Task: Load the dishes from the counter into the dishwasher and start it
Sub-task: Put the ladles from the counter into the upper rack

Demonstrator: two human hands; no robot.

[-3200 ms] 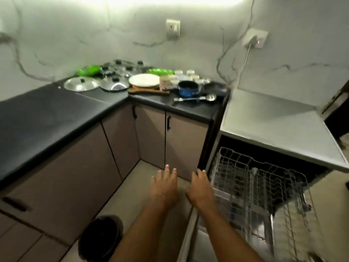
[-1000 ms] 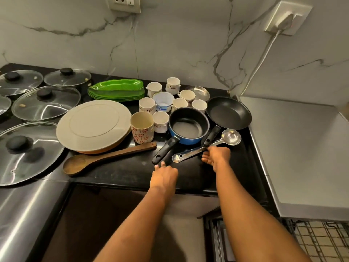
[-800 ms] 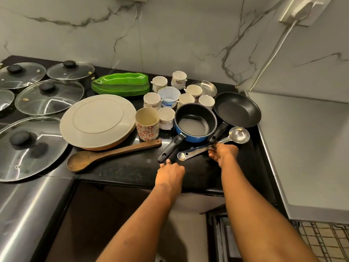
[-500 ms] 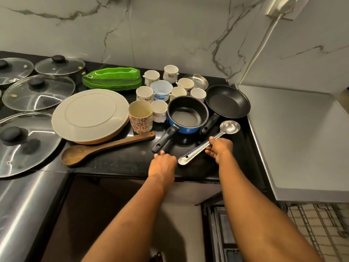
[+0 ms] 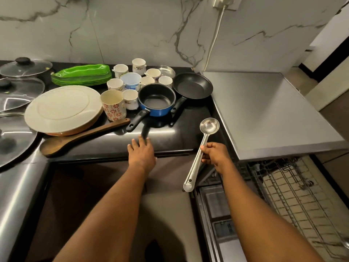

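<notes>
My right hand (image 5: 214,155) grips the handle of a steel ladle (image 5: 203,146), lifted off the black counter (image 5: 170,137) with its bowl pointing away from me. My left hand (image 5: 141,153) rests flat with straight fingers on the counter's front edge, just short of the blue saucepan's (image 5: 156,100) black handle. Behind it sit a black frying pan (image 5: 192,86), a flowered mug (image 5: 113,104), several small white cups (image 5: 130,80), a cream plate (image 5: 62,108), green plates (image 5: 81,75) and a wooden spoon (image 5: 79,138). The dishwasher's wire rack (image 5: 294,188) is pulled out at lower right.
Glass pot lids (image 5: 17,87) lie along the left counter. The dishwasher's grey top (image 5: 264,112) adjoins the counter on the right. Its open door (image 5: 217,214) lies below my right arm. A cable (image 5: 215,33) runs up the marble wall to a socket.
My right hand has lifted the ladle off the counter and drawn it right and toward me, its handle now pointing down. My left hand stays at the counter's edge.
</notes>
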